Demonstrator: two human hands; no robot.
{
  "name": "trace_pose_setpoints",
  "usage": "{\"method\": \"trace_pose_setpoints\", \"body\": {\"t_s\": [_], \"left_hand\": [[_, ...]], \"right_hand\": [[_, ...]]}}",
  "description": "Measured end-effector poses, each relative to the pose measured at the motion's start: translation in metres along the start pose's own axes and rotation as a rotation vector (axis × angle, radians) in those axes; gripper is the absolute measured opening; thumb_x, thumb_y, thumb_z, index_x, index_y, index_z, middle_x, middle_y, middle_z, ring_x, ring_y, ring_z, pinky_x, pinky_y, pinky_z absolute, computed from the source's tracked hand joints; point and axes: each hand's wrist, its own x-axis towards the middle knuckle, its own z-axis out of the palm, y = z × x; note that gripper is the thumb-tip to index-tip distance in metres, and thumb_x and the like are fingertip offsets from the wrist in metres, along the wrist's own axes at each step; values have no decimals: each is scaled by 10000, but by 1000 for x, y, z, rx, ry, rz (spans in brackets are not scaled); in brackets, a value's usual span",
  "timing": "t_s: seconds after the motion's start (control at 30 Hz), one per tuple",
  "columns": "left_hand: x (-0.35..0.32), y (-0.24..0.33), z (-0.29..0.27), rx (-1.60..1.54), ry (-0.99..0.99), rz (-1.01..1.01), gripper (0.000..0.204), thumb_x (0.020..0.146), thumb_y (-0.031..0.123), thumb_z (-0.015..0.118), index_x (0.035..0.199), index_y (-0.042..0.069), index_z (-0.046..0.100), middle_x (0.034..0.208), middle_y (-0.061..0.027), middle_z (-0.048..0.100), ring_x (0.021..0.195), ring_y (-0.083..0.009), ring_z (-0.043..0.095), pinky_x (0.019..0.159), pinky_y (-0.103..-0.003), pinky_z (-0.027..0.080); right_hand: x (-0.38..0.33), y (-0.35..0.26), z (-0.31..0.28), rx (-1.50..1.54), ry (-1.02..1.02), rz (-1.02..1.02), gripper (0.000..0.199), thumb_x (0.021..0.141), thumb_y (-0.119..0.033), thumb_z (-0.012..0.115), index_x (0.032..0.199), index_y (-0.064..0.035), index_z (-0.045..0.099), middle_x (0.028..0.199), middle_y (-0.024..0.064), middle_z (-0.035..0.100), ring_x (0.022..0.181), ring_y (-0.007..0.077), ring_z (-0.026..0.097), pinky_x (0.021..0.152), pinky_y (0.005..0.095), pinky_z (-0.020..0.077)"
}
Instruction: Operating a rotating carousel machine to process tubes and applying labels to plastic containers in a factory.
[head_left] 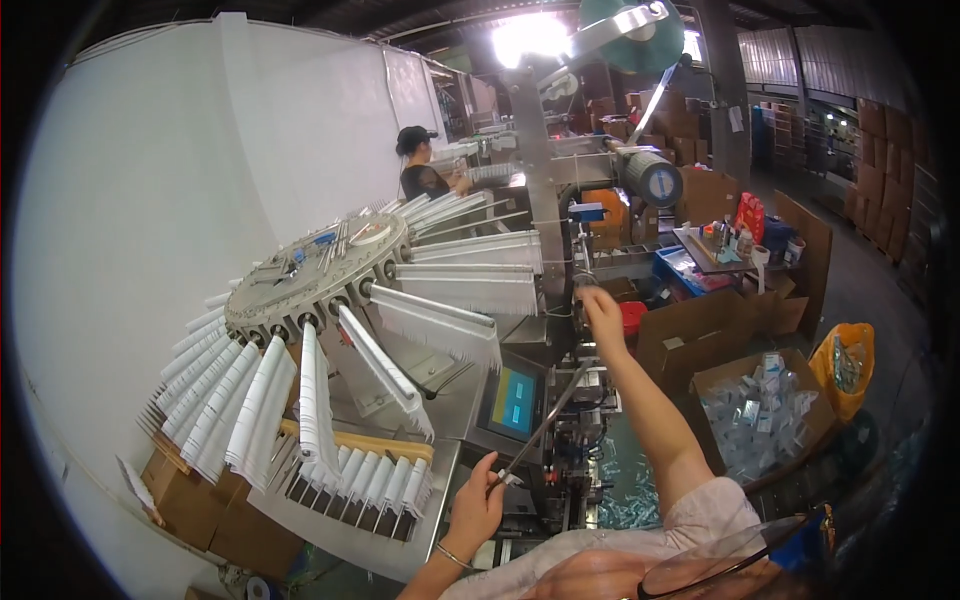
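My left hand grips a thin metal rod angled into the machine, while my right hand pinches something small, reaching high toward the mast.

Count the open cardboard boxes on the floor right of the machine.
2: an empty box beside the machine, and a box of small packets nearer the yellow bag. Others may be hidden.

Dim warehouse, white wall, stacked cardboard boxes, bright lamp
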Motion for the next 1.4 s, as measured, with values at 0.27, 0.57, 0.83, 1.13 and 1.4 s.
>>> {"method": "trace_pose_setpoints", "body": {"t_s": [0.27, 0.57, 0.83, 1.13, 1.4], "left_hand": [[-11, 9, -19, 269, -268, 307, 499, 739, 19, 564, 1220, 67, 441, 816, -125, 593, 711, -294, 562, 626, -364, 463], [-49, 5, -125, -70, -248, 1344, 237, 711, 87, 594, 942, 39, 584, 955, -108, 552, 807, -227, 562, 657, -305, 473], [-69, -168, -293, -61, -515, 486, 95, 765, 81, 569, 840, 37, 608, 751, -79, 596, 647, -179, 580, 563, -289, 461], [32, -259, -282, -976, -404, -52, 255, 861, 212, 505, 1040, 34, 468, 707, 8, 473, 530, -91, 408, 465, -217, 329], [53, -234, -272, -1169, -534, -420, 165, 840, 199, 519, 939, 74, 560, 695, 30, 503, 511, -61, 405, 430, -186, 293]], "right_hand": [[-206, -43, -55, 652, -547, 389, 222, 782, -186, 555, 865, 20, 546, 668, 94, 493, 551, 136, 463, 501, 220, 355], [-321, -112, -28, 588, -239, 108, 130, 801, -119, 557, 765, 4, 536, 687, 112, 530, 468, 149, 474, 412, 243, 366], [-466, -141, 175, 157, 131, -171, 313, 848, -249, 541, 862, 63, 537, 719, 183, 537, 474, 201, 536, 394, 280, 445], [-479, -197, 378, -825, -12, -432, 121, 744, -115, 538, 753, -12, 601, 650, 100, 555, 522, 227, 518, 477, 291, 404], [-451, -207, 448, -1057, -99, -504, 145, 660, -3, 587, 805, -5, 584, 676, 96, 552, 550, 232, 522, 491, 296, 399]]}}
